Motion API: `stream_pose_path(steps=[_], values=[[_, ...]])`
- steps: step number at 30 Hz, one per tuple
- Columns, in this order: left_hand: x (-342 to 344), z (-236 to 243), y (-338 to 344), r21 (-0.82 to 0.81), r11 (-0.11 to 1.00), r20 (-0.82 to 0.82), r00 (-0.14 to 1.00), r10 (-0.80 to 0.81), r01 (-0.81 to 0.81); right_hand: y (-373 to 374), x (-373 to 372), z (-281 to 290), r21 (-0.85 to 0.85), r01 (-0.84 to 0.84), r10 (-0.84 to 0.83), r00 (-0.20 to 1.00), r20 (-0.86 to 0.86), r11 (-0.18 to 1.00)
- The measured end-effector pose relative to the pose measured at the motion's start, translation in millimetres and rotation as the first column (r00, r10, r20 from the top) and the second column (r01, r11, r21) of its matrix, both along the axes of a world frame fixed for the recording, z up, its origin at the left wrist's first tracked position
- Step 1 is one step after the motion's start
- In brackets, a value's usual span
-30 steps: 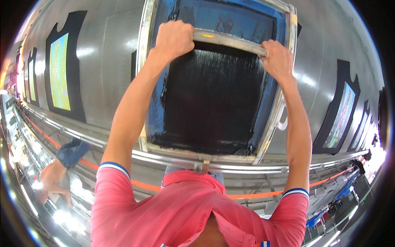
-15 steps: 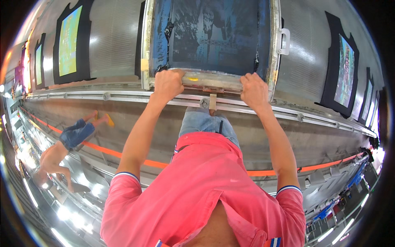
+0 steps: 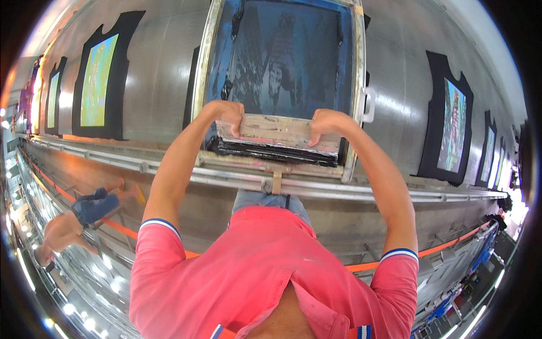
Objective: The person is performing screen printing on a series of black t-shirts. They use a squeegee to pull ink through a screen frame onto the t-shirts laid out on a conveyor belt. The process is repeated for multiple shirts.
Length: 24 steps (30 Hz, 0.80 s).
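Observation:
My left hand (image 3: 227,114) and my right hand (image 3: 326,122) both grip a wide wooden squeegee (image 3: 275,131), one at each end. The squeegee stands at the near edge of a metal-framed printing screen with blue mesh (image 3: 285,56) that lies flat on a long grey table. A band of black ink (image 3: 270,150) sits under the blade along the near edge of the frame. My arms stretch out from my red polo shirt (image 3: 265,271).
Black T-shirts with colourful prints lie on the table to the left (image 3: 97,79) and right (image 3: 451,127) of the screen. A metal rail (image 3: 169,169) runs along the table's near side. Another person (image 3: 76,217) stands at the far left.
Both hands have drawn the squeegee across the mesh from the far part of the screen to its near edge, pushing black ink along. The mesh behind it now shows blue.

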<state>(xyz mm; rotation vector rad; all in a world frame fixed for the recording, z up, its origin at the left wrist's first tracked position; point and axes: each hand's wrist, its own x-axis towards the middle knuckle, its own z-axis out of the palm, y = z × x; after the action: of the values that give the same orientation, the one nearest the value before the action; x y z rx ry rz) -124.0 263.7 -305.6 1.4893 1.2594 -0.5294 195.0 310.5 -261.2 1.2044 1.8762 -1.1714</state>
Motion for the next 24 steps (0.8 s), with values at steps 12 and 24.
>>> stream_pose_path(steps=[12,24], values=[[-22.6,65.5,318.5,0.815,0.557,-0.298,0.939,0.172,0.157,306.4,-19.2,24.5,0.876,-0.015,0.132,0.990,-0.056,0.482],[-10.8,36.1,187.3,0.914,0.387,-0.224,0.949,0.221,0.126,192.4,-11.7,4.8,0.867,0.011,0.162,0.981,-0.106,0.498]])
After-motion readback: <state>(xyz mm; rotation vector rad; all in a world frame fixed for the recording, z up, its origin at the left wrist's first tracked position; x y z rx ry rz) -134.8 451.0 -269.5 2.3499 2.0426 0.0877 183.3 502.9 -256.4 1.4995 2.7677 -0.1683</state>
